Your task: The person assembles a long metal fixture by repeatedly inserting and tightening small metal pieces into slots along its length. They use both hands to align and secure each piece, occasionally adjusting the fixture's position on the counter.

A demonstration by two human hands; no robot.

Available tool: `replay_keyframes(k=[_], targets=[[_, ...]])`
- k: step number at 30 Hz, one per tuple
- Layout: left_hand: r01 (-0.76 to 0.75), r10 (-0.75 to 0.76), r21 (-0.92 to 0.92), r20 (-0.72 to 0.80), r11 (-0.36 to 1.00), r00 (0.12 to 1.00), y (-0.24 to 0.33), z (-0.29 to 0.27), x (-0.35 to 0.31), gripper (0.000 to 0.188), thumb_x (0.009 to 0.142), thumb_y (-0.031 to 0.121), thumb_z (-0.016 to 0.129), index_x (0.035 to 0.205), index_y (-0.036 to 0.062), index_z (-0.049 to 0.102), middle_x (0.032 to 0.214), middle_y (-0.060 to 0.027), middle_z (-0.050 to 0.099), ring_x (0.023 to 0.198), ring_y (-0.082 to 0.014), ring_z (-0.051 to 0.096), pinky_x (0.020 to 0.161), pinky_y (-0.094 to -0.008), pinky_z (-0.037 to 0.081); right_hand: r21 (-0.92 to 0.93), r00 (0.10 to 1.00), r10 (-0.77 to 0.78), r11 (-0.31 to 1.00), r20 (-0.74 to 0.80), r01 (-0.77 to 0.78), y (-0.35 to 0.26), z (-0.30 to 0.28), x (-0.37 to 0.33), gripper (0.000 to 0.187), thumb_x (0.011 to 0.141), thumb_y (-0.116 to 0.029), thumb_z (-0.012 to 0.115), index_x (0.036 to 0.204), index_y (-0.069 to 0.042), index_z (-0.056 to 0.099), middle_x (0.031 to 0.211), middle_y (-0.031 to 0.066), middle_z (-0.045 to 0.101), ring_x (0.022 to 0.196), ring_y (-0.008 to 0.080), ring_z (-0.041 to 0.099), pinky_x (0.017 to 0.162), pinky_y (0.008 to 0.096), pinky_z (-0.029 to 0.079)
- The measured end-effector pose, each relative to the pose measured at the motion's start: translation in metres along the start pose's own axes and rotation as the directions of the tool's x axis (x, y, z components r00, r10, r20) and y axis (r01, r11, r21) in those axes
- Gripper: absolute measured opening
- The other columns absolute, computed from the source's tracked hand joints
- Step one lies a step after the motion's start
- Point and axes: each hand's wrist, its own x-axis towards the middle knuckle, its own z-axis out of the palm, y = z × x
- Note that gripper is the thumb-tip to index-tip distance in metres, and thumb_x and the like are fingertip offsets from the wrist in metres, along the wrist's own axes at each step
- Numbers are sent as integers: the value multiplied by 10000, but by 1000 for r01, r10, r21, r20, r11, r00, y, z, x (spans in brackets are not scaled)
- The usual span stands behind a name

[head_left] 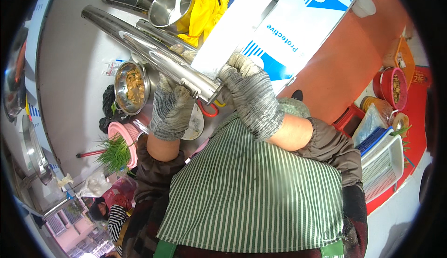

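Gripping the steel tube end at centre, the left hand wraps its gloved fingers underneath while the right hand clamps onto the film-covered metal panel; probably best to keep both square and supported. Panel film: white with blue stripes and shapes, running far right; orange sign far right.

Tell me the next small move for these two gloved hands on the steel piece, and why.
Probably peel the film back a little further with the right hand while the left hand steadies the steel piece. The right fingers pinch the edge of the white and blue protective film, which seems already lifted from the shiny metal.
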Motion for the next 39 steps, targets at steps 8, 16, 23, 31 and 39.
replay_keyframes(k=[8,16,23,31,39], targets=[[-35,33,9,182,999,983,16,8,10,713,771,269,755,1306,7,363,1182,-82,510,1071,-185,524,925,-334,460,85,988,-6,996,-153,20,-1,22,-8,303,952,-137,483,1180,63,492,890,93,594,732,106,580,607,220,508],[-70,55,89,163,994,985,26,16,12,687,791,248,730,1295,-24,351,1164,-106,498,1060,-202,518,916,-327,453,158,983,-46,985,-179,75,3,25,-3,261,940,-102,495,1132,75,506,702,26,576,464,43,477,391,160,399],[-107,102,24,147,994,984,23,21,7,586,820,111,691,1299,-10,375,1125,-81,536,1029,-205,534,919,-360,459,5,991,-129,992,-37,129,4,-1,-3,293,910,-97,525,1153,65,517,854,93,630,691,94,581,598,225,505],[-118,128,184,-48,976,991,25,13,-4,722,803,301,717,1349,-1,353,1194,-140,524,1053,-254,539,912,-420,459,12,957,-171,985,234,173,24,-35,19,330,868,-182,644,1118,17,566,999,88,627,965,146,592,836,263,498],[53,18,263,-263,963,965,38,17,-24,611,765,415,725,1213,55,516,1143,-88,579,1033,-253,540,937,-430,413,105,894,-61,994,443,16,40,-49,55,309,838,-149,675,1087,11,584,995,108,659,896,157,636,790,282,520]])
